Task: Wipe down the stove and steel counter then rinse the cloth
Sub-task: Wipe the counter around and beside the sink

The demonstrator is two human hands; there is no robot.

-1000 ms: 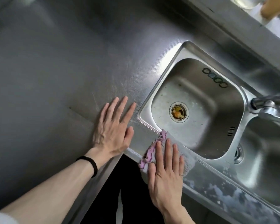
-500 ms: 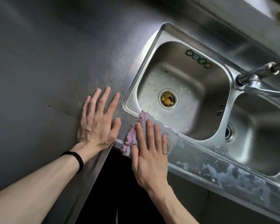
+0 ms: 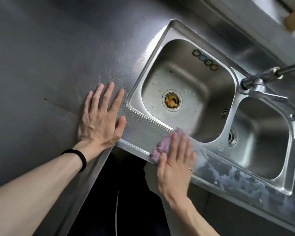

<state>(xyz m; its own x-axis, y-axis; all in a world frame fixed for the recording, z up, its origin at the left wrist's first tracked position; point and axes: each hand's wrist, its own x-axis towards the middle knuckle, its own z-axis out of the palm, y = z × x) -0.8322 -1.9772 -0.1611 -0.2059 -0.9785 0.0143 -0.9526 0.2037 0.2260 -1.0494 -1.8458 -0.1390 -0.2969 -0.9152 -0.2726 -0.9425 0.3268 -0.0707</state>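
The steel counter (image 3: 41, 65) fills the left and runs along the front of a double sink (image 3: 162, 40). A purple and white cloth (image 3: 160, 147) lies on the front rim of the left basin. My right hand (image 3: 175, 160) presses flat on the cloth with straight fingers. My left hand (image 3: 100, 118) rests flat on the counter just left of the sink, fingers spread, a black band on its wrist. No stove is in view.
Food scraps sit in the left basin's drain (image 3: 172, 101). A tap (image 3: 262, 77) stands between the basins. White wet smears (image 3: 237, 178) cover the front rim by the right basin. The counter's front edge runs under both wrists.
My right hand has slid the cloth to the right along the sink's front rim, away from the left hand. The left hand stays flat in its place on the counter.
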